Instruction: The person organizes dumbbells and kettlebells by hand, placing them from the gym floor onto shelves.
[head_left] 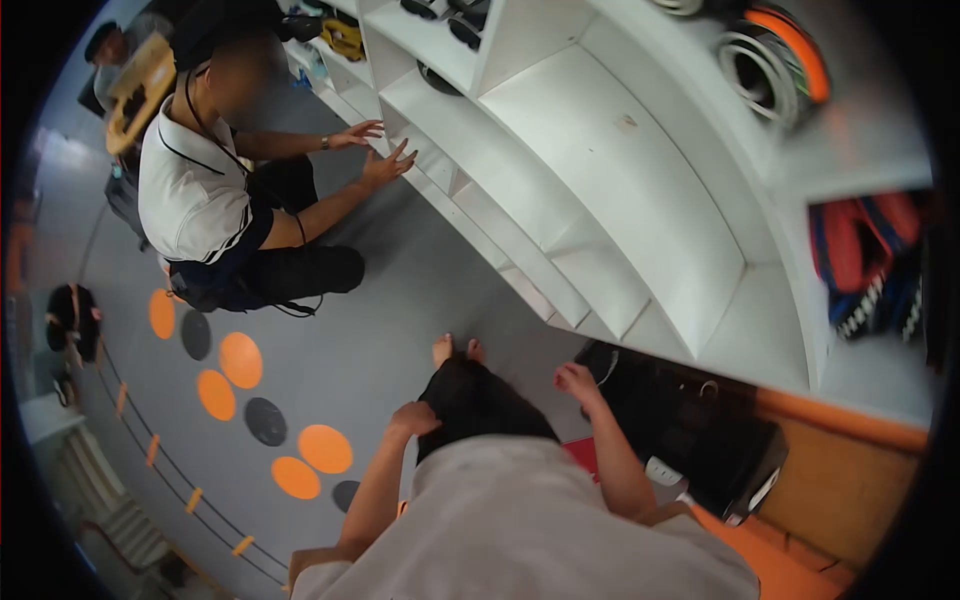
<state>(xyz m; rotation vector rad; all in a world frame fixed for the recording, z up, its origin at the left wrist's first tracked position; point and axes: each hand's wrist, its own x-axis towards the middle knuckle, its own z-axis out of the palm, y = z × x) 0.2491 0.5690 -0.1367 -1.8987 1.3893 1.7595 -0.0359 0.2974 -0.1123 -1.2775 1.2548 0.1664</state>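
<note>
My left hand (412,418) hangs low beside the dark trousers (485,400), its fingers partly hidden against the cloth. My right hand (577,382) is held out on the other side, below the lower edge of the white shelf unit (600,285); its fingers are curled, and whether anything is in them is too small to tell. Neither hand touches the shelves. The shelf compartments nearest to me hold nothing visible apart from a small mark on one board.
A person in a white shirt (190,190) squats at the left, both hands near the shelves. Black bags (715,450) stand below the unit at the right. Red and blue gear (865,245) and rolled straps (765,70) lie on shelves. Orange dots (325,449) mark the grey floor.
</note>
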